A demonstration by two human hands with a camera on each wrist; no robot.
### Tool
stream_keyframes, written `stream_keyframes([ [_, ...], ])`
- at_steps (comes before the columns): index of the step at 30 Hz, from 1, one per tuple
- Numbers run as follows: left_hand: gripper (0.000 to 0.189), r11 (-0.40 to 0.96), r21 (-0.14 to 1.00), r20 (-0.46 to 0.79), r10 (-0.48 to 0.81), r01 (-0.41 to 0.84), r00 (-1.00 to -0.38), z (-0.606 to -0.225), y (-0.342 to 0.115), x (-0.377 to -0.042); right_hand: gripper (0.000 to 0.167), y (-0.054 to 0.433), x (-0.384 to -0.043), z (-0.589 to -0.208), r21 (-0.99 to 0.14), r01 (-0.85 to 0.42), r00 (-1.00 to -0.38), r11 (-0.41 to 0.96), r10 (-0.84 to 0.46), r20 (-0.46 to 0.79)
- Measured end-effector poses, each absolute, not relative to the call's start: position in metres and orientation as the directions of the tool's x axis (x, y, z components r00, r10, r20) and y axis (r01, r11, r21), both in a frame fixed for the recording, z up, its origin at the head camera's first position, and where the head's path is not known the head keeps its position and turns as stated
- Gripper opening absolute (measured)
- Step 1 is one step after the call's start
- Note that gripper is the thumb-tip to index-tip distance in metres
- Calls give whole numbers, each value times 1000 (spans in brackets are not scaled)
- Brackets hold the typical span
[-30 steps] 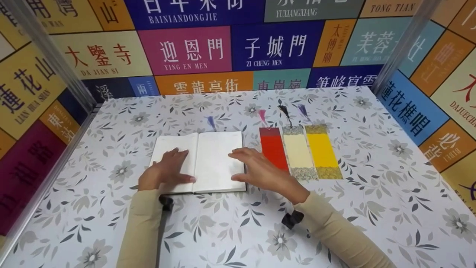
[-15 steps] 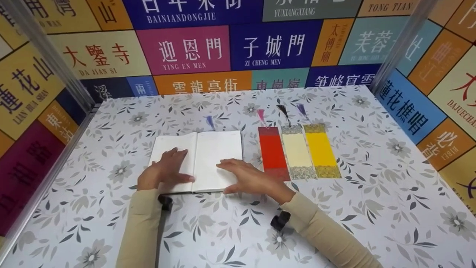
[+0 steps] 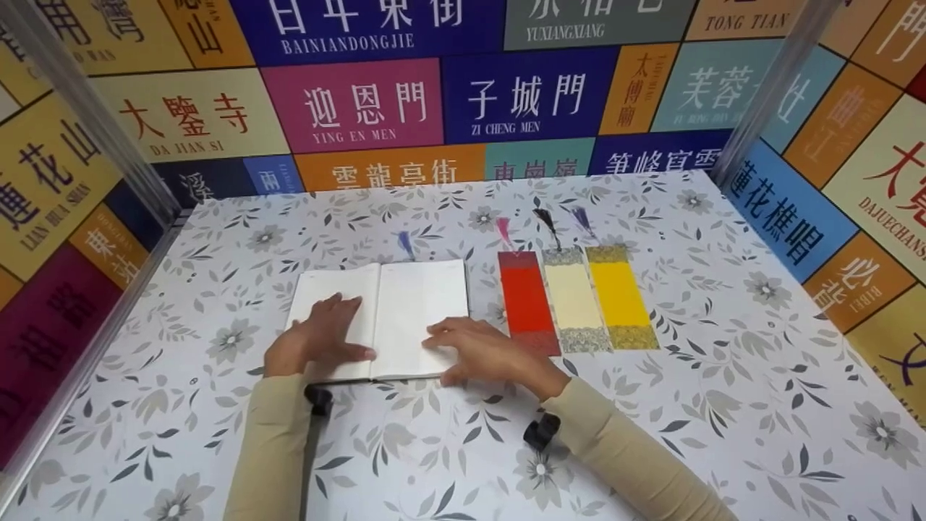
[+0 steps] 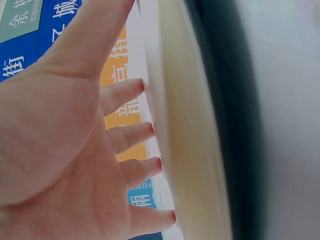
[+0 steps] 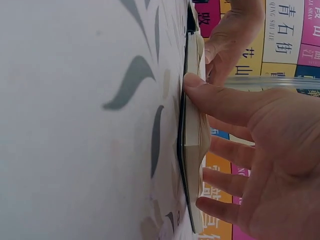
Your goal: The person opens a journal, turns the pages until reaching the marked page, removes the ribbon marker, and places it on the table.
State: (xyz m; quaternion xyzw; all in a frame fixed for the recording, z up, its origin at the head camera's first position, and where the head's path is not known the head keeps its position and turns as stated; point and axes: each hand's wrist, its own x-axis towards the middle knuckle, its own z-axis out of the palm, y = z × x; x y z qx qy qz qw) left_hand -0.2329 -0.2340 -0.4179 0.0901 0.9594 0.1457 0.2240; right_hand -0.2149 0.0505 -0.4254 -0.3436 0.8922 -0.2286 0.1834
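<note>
Both hands lie flat on the open notebook (image 3: 377,318): left hand (image 3: 315,344) unmoved, right hand (image 3: 481,354) slid back to its lower right corner.

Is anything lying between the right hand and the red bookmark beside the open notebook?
Nothing visible does. The right hand rests on the notebook, at its right page's lower corner, and only bare tablecloth separates it from the red bookmark.

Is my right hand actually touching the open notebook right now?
Touching. The right wrist view shows the right hand with its thumb pressed against the edge of the open notebook and fingertips on the page; the head view agrees.
</note>
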Motion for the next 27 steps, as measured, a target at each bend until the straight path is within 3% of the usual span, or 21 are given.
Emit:
stream_keyframes([
  [10, 102, 939, 334, -393, 221, 86, -893, -419, -233, -232, 53, 61, -219, -422, -560, -569, -626, 602, -759, -180],
  [18, 103, 938, 332, -395, 230, 95, -890, -420, -233, -232, 47, 64, -221, -423, -604, -539, -615, 587, -764, -195],
  [22, 104, 934, 347, -402, 232, 87, -885, -418, -234, -232, 45, 66, -224, -421, -634, -515, -636, 577, -753, -169],
  [27, 104, 934, 346, -401, 232, 88, -886, -419, -236, -232, 48, 68, -229, -423, -670, -456, -725, 586, -681, -103],
])
